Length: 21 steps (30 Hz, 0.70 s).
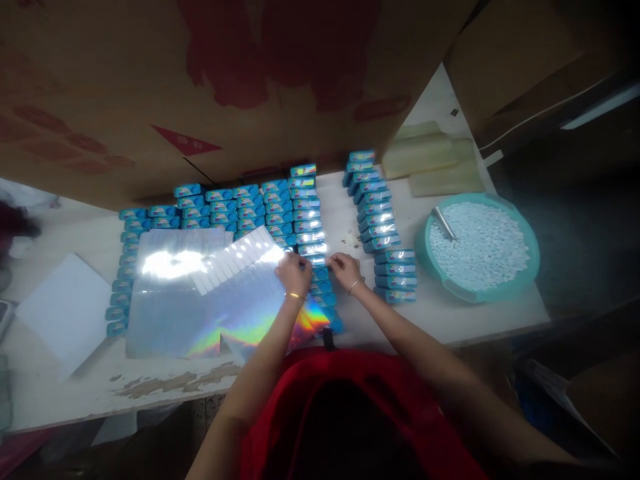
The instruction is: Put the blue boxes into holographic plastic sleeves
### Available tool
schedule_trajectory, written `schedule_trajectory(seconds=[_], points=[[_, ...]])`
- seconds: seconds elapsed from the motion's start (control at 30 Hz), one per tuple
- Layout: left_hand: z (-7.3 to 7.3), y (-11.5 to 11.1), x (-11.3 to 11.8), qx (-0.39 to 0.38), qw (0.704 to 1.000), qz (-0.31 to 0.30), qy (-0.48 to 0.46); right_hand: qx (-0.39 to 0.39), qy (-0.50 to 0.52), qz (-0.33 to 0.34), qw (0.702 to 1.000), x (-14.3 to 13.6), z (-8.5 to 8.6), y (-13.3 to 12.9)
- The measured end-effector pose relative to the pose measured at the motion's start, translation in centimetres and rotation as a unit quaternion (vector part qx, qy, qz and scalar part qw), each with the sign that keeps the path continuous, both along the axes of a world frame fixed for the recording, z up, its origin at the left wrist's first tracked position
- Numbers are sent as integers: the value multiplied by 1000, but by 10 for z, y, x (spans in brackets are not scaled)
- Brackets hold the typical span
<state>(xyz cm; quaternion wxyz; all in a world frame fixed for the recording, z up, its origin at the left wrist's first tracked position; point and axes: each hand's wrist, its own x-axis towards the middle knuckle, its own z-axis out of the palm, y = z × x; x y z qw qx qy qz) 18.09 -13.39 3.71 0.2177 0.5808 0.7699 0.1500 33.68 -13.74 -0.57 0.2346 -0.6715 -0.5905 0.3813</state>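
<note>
My left hand [295,274] is closed, its fingertips pressed together over a column of small blue boxes [311,238] with shiny tops. Just across that column, my right hand [346,272] pinches thumb and finger at the column's right edge. Anything between the fingers of either hand is too small to make out. Under my left wrist lie shiny holographic sheets [170,320]. A strip sheet of pale rectangular labels [240,259] lies slanted on top of them, close to my left hand. More columns of blue boxes [223,207] stand behind the sheets.
To the right, a green basin [533,270] holds many small white pieces and a metal scoop or tube [444,224]. A separate column of blue boxes [376,207] stands before it. A large cardboard box [150,80] walls off the back. White paper [67,313] lies left.
</note>
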Motion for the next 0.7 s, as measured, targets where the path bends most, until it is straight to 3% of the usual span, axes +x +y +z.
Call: schedule_trajectory(seconds=[0.13, 0.2, 0.33, 0.47, 0.53, 0.6, 0.7], points=[[7, -3, -3, 5, 999, -14, 51, -8, 55, -44, 997, -1, -11, -7], [9, -9, -8, 15, 995, -66, 74, 11, 31, -45, 998, 1, -12, -14], [6, -26, -14, 11, 973, -207, 103, 49, -60, 80, 994, 4, -10, -31], [6, -31, -9, -18, 970, -224, 90, 26, -152, 213, 965, 10, -9, -37], [8, -29, -17, -5, 978, -198, 61, 22, -183, 217, 959, 15, -6, -33], [7, -30, -42, 44, 992, -119, 24, 46, -179, 162, 969, 18, 1, -25], [7, -48, -109, 124, 985, 120, -3, 104, -87, 89, 987, 4, 11, -5]])
